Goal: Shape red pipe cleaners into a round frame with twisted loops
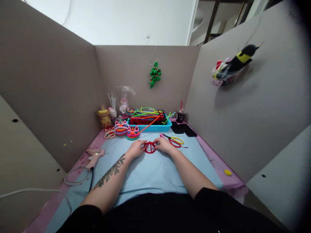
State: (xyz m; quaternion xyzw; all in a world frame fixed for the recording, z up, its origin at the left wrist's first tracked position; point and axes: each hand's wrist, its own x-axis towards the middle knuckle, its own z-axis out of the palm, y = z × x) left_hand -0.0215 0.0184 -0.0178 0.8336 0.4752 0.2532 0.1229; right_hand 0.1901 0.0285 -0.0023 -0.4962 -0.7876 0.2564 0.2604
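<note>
Bare forearms run up from the frame's bottom; the left forearm (110, 176) bears a dark floral tattoo; black clothing (170, 212) spans the lower edge.

The red pipe-cleaner shape (150, 147) under my left hand (136, 149) and right hand (164, 145) looks fuzzy and matt. It lies on a smooth, matt light-blue sheet (150, 171), like paper. At one o'clock, the scissors (175, 141) have glossy plastic handles. At twelve, the blue tray (155, 127) looks like smooth plastic.
</note>
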